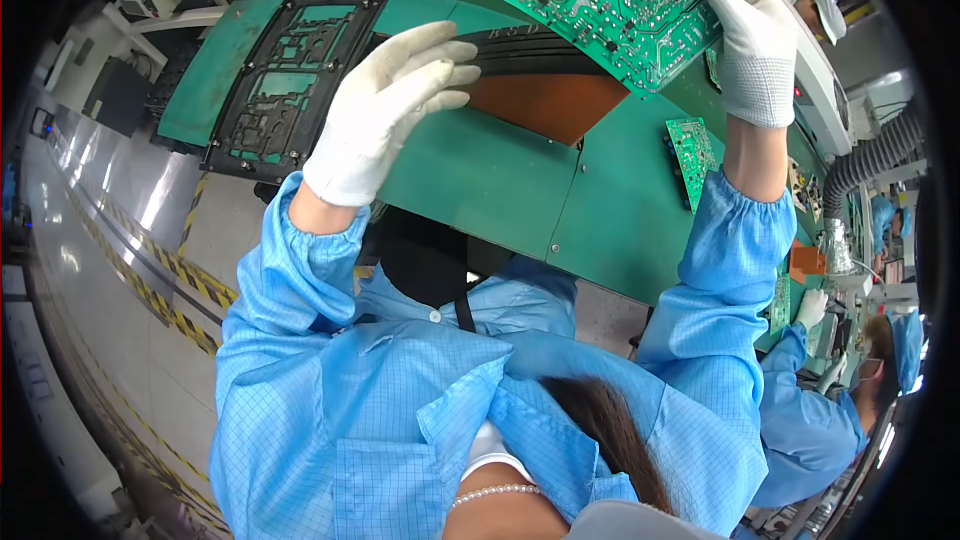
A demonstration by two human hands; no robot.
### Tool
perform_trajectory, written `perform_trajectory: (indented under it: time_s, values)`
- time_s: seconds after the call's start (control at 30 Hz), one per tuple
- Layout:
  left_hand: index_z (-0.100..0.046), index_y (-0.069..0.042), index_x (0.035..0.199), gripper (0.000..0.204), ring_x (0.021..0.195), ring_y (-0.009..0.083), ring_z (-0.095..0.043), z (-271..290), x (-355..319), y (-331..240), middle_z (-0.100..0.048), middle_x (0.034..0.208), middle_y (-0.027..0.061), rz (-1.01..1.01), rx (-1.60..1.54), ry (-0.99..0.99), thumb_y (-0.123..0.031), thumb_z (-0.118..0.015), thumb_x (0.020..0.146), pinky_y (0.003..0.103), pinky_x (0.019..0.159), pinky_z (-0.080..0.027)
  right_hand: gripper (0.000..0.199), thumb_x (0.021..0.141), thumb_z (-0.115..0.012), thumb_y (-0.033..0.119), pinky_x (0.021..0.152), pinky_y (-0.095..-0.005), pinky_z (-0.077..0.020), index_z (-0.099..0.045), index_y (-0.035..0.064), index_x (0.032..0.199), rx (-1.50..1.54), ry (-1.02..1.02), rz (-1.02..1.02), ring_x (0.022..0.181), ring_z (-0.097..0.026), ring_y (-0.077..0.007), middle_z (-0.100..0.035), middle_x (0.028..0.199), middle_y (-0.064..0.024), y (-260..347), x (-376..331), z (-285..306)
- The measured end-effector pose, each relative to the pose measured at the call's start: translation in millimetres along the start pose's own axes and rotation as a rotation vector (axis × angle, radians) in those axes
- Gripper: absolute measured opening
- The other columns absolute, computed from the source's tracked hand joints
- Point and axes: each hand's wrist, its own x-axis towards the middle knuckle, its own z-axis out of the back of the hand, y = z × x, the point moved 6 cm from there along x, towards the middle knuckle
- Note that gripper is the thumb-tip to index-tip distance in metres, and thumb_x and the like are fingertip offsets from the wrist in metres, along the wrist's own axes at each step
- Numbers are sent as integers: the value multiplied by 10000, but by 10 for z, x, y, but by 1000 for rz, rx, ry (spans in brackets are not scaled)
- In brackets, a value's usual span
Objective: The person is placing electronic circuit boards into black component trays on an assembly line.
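A large green circuit board (570, 2), its solder side toward me, is held up at the top of the view. My right hand (750, 25), in a white glove, grips the board's right edge, with the fingertips partly out of sight. My left hand (395, 100), also gloved, is raised to the left of the board with its fingers apart and nothing in it. Behind and below the board lies a black frame with a brown-orange panel (545, 105). To the left of my left hand, a black carrier frame with cutouts (295, 80) rests on the bench.
The green bench (470, 180) runs across in front of me. A smaller circuit board (692, 155) lies on it near my right forearm. A co-worker in blue (810, 430) sits at the right, beside a ribbed grey duct (870, 160). Yellow-black tape (170, 290) marks the floor at left.
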Motion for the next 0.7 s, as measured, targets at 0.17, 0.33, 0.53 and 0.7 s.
perform_trajectory:
  time_s: [0.17, 0.33, 0.53, 0.7]
  values:
    - [-310, 92, 1447, 656, 1212, 311, -557, 27, 97, -16, -531, 1331, 240, -52, -93, -3, -187, -624, 943, 413, 1004, -476, 375, 917, -695, 173, 882, -243, -505, -645, -82, 1188, 317, 50, -195, 971, -650, -125, -702, 1096, -101, -414, -32, -130]
    - [-413, 11, 1356, 490, 1195, 304, -555, -23, 248, -154, -549, 1284, 183, -132, -214, 59, -123, -586, 918, 453, 1005, -459, 396, 919, -693, 182, 886, -248, -509, -632, -88, 1202, 315, 65, -206, 981, -653, -132, -698, 1111, -108, -525, -89, -160]
    - [-468, 8, 1320, 411, 1178, 279, -566, -201, 293, -176, -585, 1260, 153, -198, -460, 78, -163, -569, 959, 432, 1019, -450, 400, 919, -700, 193, 873, -244, -496, -635, -86, 1199, 328, 42, -224, 966, -642, -121, -698, 1085, -92, -342, -237, -315]
    - [-560, 22, 1230, 283, 1140, 255, -592, -119, 473, -73, -623, 1205, 154, -245, -370, 8, -145, -502, 1008, 370, 1026, -450, 378, 919, -702, 201, 869, -239, -489, -655, -72, 1175, 211, 71, -182, 953, -632, -109, -700, 1065, -77, -157, -399, -497]
